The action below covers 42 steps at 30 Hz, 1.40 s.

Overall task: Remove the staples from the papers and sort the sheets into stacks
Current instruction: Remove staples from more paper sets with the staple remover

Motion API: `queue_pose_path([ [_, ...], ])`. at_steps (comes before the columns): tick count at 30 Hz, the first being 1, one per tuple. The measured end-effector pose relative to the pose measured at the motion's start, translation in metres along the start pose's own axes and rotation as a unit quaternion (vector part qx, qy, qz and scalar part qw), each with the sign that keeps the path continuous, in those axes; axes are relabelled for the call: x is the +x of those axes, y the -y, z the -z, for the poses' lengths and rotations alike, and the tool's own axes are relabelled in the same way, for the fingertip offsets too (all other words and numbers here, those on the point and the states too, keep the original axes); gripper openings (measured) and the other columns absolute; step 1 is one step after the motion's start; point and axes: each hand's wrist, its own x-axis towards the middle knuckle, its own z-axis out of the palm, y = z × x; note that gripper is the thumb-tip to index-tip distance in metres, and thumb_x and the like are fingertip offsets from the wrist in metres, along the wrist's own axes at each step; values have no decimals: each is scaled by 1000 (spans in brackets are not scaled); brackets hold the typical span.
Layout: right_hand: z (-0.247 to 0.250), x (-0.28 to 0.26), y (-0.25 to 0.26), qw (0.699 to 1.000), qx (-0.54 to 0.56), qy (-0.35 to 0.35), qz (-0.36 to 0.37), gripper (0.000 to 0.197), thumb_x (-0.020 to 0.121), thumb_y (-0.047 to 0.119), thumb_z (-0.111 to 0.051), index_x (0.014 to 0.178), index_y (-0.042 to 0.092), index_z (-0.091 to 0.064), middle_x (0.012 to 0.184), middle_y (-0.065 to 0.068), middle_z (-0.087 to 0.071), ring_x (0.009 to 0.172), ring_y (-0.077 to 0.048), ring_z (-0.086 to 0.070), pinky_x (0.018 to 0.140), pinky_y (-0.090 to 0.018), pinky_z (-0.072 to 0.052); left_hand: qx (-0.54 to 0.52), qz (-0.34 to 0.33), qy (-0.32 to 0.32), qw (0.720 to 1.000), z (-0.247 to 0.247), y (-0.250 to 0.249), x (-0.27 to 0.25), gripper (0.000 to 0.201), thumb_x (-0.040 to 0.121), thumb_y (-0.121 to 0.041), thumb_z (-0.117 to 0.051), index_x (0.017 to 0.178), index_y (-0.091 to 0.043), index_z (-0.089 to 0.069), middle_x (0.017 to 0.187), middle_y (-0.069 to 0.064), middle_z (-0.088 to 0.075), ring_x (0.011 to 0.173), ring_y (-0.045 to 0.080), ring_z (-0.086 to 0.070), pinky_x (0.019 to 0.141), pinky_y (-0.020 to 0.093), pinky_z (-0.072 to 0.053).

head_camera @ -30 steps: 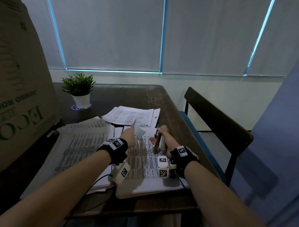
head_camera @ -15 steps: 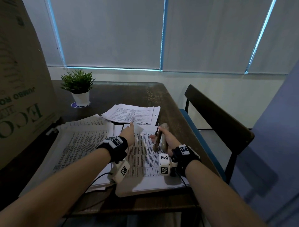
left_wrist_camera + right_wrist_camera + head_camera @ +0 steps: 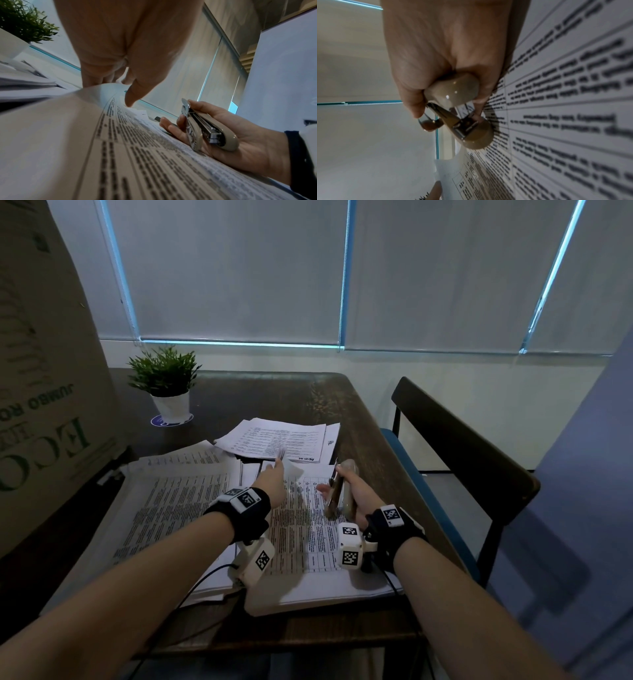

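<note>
A stack of printed sheets [image 3: 301,539] lies on the table in front of me. My left hand [image 3: 279,466] pinches its far corner and lifts it; in the left wrist view the corner [image 3: 96,92] curls up between thumb and fingers [image 3: 132,97]. Just to the right, my right hand [image 3: 347,491] grips a beige stapler [image 3: 339,494], its side resting on the sheet. The stapler [image 3: 205,129] lies across the palm with its metal nose pointing away. The right wrist view shows its rounded rear end [image 3: 453,92] in the hand. No staple is visible.
A larger paper stack [image 3: 171,501] lies to the left and a smaller one [image 3: 281,440] farther back. A potted plant [image 3: 164,385] stands at the back left beside a tall cardboard box [image 3: 44,371]. A dark chair [image 3: 462,446] stands by the table's right edge [image 3: 380,453].
</note>
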Motion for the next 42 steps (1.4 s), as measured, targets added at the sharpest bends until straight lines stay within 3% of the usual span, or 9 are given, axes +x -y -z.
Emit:
queue_pose_path([
  [5,-1,-3,1,1000,11,4,-4,38,97,36,-58,122,8,-59,117,-26,-67,88,-24,-63,88,-34,-51,-68,19,-44,997,0,-1,4,57,91,-1,-45,145,-1,-26,121,21,-56,106,33,-57,76,31,-43],
  [12,-2,-4,4,998,-7,-65,6,48,91,42,-64,122,6,-58,104,-19,-71,86,-25,-66,89,-41,-53,-124,15,-158,980,11,3,9,25,95,-12,-43,79,4,-55,96,21,-57,92,34,-55,77,38,-45],
  [16,0,-12,30,966,-82,-224,103,52,82,51,-69,112,10,-57,102,-8,-65,95,-28,-64,91,-47,-51,-362,-5,-190,913,21,-6,-1,19,99,-15,-39,93,0,-48,96,17,-57,86,30,-57,77,41,-49],
  [21,-20,-43,92,978,-46,-28,201,36,90,38,-66,108,7,-71,95,-11,-71,86,-30,-67,85,-45,-55,-406,-91,-357,836,76,-31,-24,11,98,-13,-40,89,-7,-42,75,3,-47,70,19,-45,63,31,-41],
  [26,-53,-67,126,934,-40,-37,352,34,87,38,-69,95,5,-66,87,-9,-72,77,-24,-69,77,-42,-57,-450,-214,-435,750,124,-55,-42,18,100,-17,-36,87,-30,-41,75,-7,-49,61,7,-46,56,25,-42],
  [33,-34,-51,67,924,-151,-178,303,27,86,42,-71,98,19,-62,105,-13,-69,87,-28,-69,79,-46,-60,-449,-110,-373,805,86,-51,-37,15,102,-16,-34,98,-12,-48,81,-9,-55,73,8,-53,70,30,-48],
  [36,-39,-62,93,843,-169,-264,438,26,79,40,-76,92,27,-57,120,-8,-52,108,-28,-57,95,-41,-51,-437,-109,-376,810,107,-60,-37,19,100,-18,-39,90,-8,-51,78,-3,-54,67,8,-51,62,25,-47],
  [39,-56,-88,145,736,-163,-303,583,36,81,40,-72,98,11,-61,107,-7,-50,95,-16,-51,87,-19,-41,-336,-151,-387,846,132,-77,-38,23,98,-18,-43,83,-3,-52,74,5,-53,65,17,-48,59,29,-43],
  [42,-79,-115,205,757,-62,-223,611,29,87,33,-71,105,13,-61,94,-3,-64,77,-9,-60,74,-20,-52,-270,-183,-380,865,142,-97,-42,25,98,-18,-44,80,-3,-55,73,5,-54,64,16,-49,57,21,-40],
])
